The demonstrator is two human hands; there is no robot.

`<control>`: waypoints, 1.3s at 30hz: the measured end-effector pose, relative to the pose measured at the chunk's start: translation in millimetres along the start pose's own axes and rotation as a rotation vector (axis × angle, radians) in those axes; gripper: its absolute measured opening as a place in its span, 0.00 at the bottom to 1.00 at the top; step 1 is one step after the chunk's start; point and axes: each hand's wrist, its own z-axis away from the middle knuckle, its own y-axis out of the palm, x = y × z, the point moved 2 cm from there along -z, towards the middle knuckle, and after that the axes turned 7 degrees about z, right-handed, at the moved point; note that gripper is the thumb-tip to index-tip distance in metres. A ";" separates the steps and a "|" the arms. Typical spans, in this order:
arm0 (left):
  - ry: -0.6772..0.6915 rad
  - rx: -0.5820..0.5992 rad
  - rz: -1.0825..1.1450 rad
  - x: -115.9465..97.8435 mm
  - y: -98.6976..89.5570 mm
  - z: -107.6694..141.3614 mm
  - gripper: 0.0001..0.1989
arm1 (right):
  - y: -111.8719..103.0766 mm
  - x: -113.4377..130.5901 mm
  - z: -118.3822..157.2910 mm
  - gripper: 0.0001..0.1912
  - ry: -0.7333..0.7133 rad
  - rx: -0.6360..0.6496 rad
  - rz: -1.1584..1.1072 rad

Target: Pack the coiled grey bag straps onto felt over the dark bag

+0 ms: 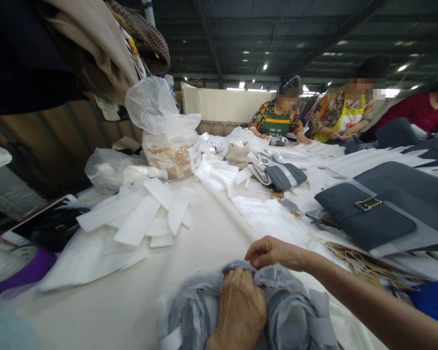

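Observation:
A grey bundle [190, 311] lies at the bottom middle, wrapped in thin translucent film, with rounded coils on both sides; it looks like a bag, though its full shape is cut off. My left hand [241, 304] presses into its middle, back upward. Its fingers are bent over the grey edge and the tips are hidden. From the right reaches my right hand [273, 253], with curled fingers pinched together at the bundle's far edge, just beyond the left knuckles. White strips [138, 218] lie in a loose pile to the left.
A clear plastic sack [171, 146] stands at the back left. Dark grey buckled bags [365, 214] lie on the right, over cords and tags. A smaller grey bag [285, 176] sits mid-table. Clothes [95, 43] hang upper left. Several people [277, 119] work across the table.

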 end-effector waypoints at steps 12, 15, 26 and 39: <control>0.233 -0.636 0.402 -1.3 -33.7 5.5 0.07 | 25.1 43.6 74.3 0.13 -0.230 -0.537 0.540; 0.375 -0.670 0.443 -6.6 -37.2 9.4 0.07 | 42.6 46.4 66.5 0.22 -0.210 -0.499 0.634; 0.334 -0.771 0.534 -8.6 -40.2 19.1 0.06 | 46.6 47.2 34.5 0.08 -0.146 -0.444 0.525; -0.294 -0.998 1.231 30.3 -53.3 1.6 0.14 | 59.3 58.8 29.5 0.07 -0.075 -0.219 0.826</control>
